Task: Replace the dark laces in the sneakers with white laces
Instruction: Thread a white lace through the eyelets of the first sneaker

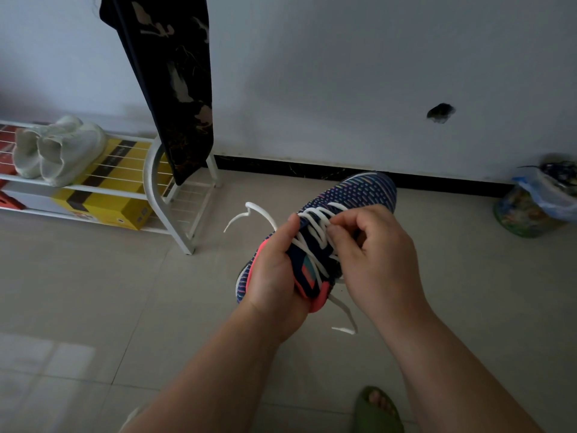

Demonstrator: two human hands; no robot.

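A dark blue knit sneaker (365,190) with coloured dashes and a pink heel is held in the air above the floor, toe pointing away from me. A white lace (315,242) criss-crosses its eyelets. My left hand (274,270) grips the sneaker from its left side at the heel, thumb up by the eyelets. My right hand (371,254) pinches the lace crossings at the middle of the tongue with thumb and forefinger. One loose lace end sticks out to the left, the other hangs below the heel. No dark lace is in sight.
A white wire shoe rack (175,195) stands at the left with a pale sneaker pair (59,151) on top and a yellow box (103,204) below. Dark cloth (175,89) hangs over it. A bagged bin (537,201) sits at the right wall. My green slipper (374,410) shows below.
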